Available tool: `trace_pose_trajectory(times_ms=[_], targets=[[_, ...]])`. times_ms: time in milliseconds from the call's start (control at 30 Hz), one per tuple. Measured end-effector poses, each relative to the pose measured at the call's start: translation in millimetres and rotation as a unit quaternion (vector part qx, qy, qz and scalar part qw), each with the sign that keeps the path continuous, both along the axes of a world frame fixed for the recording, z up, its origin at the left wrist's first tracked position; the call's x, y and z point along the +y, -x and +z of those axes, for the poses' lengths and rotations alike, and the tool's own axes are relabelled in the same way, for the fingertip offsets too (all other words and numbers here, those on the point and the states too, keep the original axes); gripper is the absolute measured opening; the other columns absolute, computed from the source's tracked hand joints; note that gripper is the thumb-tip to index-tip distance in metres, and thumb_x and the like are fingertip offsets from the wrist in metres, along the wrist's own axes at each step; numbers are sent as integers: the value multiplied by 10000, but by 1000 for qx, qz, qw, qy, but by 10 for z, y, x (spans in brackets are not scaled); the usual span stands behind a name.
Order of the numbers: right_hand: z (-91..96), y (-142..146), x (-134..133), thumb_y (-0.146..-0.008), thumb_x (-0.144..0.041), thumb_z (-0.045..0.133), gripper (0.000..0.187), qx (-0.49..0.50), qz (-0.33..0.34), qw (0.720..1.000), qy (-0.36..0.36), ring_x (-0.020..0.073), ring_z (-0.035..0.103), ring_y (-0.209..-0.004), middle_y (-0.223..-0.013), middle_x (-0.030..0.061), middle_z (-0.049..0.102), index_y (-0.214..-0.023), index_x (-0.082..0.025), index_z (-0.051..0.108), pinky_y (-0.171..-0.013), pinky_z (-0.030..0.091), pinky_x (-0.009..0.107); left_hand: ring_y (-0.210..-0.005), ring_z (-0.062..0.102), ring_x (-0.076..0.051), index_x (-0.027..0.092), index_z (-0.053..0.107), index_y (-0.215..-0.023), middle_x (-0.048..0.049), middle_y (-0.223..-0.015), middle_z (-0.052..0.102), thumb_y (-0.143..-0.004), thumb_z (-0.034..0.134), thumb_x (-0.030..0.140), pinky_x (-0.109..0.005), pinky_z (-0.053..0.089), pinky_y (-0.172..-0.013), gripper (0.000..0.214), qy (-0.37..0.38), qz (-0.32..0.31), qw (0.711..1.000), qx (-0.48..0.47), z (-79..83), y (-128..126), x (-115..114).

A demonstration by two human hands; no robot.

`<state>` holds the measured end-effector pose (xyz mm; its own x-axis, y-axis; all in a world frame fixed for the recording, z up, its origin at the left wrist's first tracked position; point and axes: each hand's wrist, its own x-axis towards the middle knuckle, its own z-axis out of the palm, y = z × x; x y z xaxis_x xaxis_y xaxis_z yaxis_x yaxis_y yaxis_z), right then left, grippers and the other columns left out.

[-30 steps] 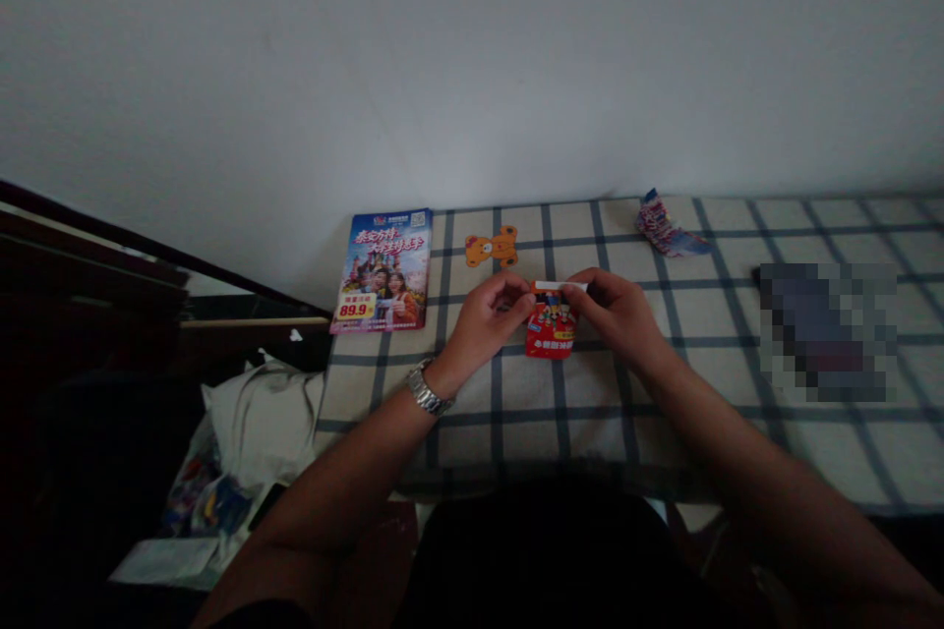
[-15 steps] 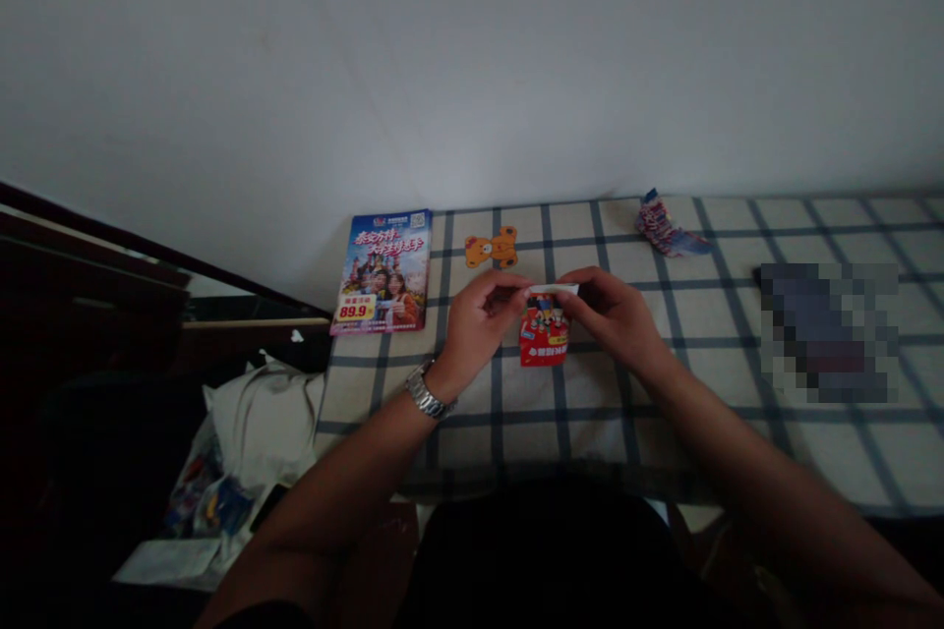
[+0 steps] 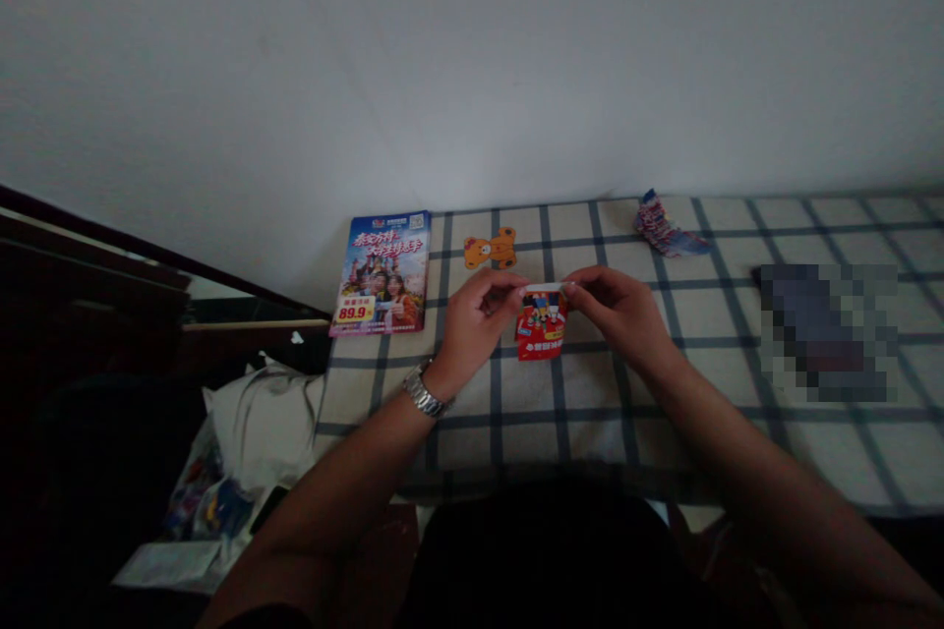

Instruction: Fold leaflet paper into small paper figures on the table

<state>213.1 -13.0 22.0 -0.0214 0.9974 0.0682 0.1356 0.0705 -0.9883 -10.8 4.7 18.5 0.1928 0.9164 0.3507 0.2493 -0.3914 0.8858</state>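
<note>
A small red printed packet [image 3: 541,332] with a white top strip hangs just above the checked cloth [image 3: 590,413]. My left hand [image 3: 472,322], with a metal watch at the wrist, pinches the strip's left end. My right hand [image 3: 616,310] pinches the right end. Both hands have their fingers closed on the packet's top edge.
A colourful booklet [image 3: 382,271] lies at the cloth's left edge, with an orange bear-shaped piece [image 3: 491,249] beside it. A crumpled blue and red wrapper [image 3: 662,226] sits near the wall. A blurred dark object [image 3: 826,329] lies at right. Bags and cloth lie on the floor at left.
Both hands and the red packet have drifted slightly left. The packet's white top strip now shows more plainly between the fingertips.
</note>
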Motion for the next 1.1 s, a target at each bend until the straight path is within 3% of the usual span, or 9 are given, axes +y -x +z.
trace_pose_trajectory(times_ms=[600,1100], targets=[[10,-3,-22,-885,-550,776,337,-19,-16,1000,-8,220,730,-763,-822,46,785,-923,-215,769,-725,604,355,-864,705,-143,221,743,-1042,-38,-990,749,-1005,693,325,-265,585,-771,121,-8,-4,1000,-16,-7,-10,-14],[32,11,-16,-901,-488,782,272,13,-7,1000,-16,185,715,-735,-788,24,768,-903,-218,761,-713,580,315,-844,713,-123,211,742,-1044,-30,-971,749,-997,702,258,-222,575,-733,78,-36,-13,999,-23,-12,-15,-4]])
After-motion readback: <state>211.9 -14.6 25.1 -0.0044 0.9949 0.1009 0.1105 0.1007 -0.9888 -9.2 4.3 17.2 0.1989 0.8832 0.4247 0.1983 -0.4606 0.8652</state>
